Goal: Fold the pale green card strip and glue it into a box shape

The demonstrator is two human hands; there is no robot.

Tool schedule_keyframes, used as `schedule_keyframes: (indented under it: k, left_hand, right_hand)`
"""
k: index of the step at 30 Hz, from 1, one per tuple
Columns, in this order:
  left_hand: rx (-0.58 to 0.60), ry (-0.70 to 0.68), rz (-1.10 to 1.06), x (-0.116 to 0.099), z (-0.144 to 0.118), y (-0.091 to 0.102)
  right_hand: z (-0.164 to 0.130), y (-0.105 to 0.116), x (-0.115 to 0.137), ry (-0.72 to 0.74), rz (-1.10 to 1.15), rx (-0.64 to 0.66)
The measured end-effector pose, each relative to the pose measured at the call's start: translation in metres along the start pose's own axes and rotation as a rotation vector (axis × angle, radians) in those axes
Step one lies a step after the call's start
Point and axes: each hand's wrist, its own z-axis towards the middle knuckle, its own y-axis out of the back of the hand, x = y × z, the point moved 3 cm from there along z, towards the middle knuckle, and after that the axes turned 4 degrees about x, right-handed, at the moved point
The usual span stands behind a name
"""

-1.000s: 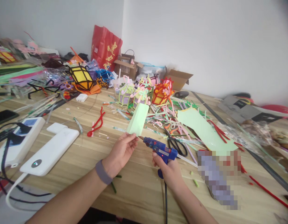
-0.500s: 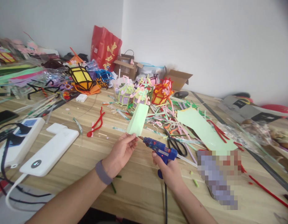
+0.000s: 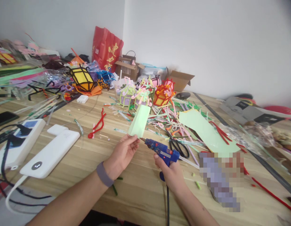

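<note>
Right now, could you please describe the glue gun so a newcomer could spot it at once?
On the wooden table, near its front edge, the right hand grips it. The glue gun is dark blue, its tip by the green folded paper; the black scissors lie just behind.

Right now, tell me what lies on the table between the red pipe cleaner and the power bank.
In the head view, one thin clear-green strip lies between the red pipe cleaner and the power bank; otherwise bare wooden table.
</note>
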Motion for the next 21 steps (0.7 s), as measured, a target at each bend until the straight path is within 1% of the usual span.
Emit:
schedule_keyframes:
  k: [3,13,21]
  left_hand:
    - [0.002,-0.001,0.002,0.0,0.0,0.0006]
    - [-0.003,0.005,0.003,-0.0004,-0.0006,-0.0008]
    - [0.009,-0.004,-0.005,0.0005,-0.0002,0.0008]
  right_hand:
    - [-0.0002,0.0003,-0.0001,-0.021,-0.011,0.009]
    - [-0.0003,0.0008,0.0028,-0.016,-0.039,0.006]
    - [-0.0012,0.0,0.0056,0.019,0.035,0.018]
